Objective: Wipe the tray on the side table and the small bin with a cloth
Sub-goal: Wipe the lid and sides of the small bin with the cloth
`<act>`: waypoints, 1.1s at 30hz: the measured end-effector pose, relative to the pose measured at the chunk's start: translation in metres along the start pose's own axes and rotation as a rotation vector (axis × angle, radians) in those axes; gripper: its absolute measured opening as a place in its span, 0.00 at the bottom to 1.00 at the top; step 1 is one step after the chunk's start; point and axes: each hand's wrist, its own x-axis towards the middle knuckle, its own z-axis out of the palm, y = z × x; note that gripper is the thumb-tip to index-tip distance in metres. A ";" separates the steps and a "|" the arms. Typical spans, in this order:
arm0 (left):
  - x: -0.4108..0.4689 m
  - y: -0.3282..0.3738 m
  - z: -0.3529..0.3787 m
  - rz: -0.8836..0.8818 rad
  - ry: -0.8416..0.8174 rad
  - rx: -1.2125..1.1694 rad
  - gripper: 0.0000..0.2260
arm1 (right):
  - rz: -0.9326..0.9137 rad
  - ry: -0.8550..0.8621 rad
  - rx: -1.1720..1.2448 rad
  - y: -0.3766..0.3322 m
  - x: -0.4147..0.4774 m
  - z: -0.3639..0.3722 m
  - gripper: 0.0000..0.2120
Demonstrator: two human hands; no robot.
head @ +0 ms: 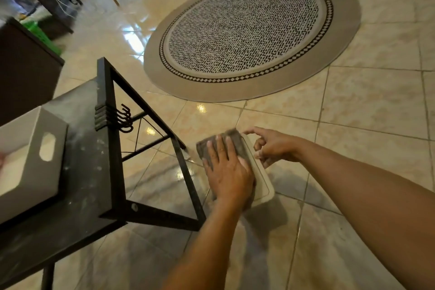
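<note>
The small bin (260,175) sits on the shiny tile floor (353,125), just to the right of the side table (94,183), near the bottom middle of the view. The bin is pale with a flat lid on top. A grey cloth (220,142) lies on the lid and covers most of its left part. The left hand (227,172) lies flat on the cloth, palm down, with its fingers stretched out and close together, pressing the cloth onto the lid. The right hand (273,146) is at the far right edge of the lid. Its fingers are bent and partly spread, and the tips touch the rim of the bin; it does not wrap around anything. The side table has a dark top with pale dusty marks and a black metal frame. On the near side of the frame hang 4 black hooks (120,117). A pale tray (30,155) with tall sides and a cut-out handle hole stands on the table top at the left. Far off on the floor lies a big round rug (251,33) with black and white marks in the middle and a plain grey edge.
</note>
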 end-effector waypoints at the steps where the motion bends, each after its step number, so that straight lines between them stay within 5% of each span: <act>1: -0.018 0.002 0.004 0.022 0.004 -0.017 0.34 | 0.004 -0.005 -0.009 -0.001 0.002 0.000 0.38; 6: -0.017 0.018 0.016 0.146 0.039 0.055 0.33 | 0.000 -0.034 -0.018 0.001 0.000 -0.002 0.38; 12: -0.004 -0.002 0.002 -0.037 0.020 0.005 0.32 | -0.007 0.011 -0.004 -0.001 0.001 0.003 0.37; 18: -0.043 0.017 0.007 0.070 -0.091 -0.010 0.32 | -0.005 -0.009 -0.011 0.003 -0.001 -0.003 0.38; 26: -0.048 0.008 0.029 0.153 0.070 0.052 0.32 | -0.002 -0.013 -0.043 -0.002 -0.001 0.001 0.37; 33: -0.042 -0.008 0.025 -0.007 0.097 -0.027 0.28 | -0.011 0.002 -0.022 0.000 0.001 0.001 0.36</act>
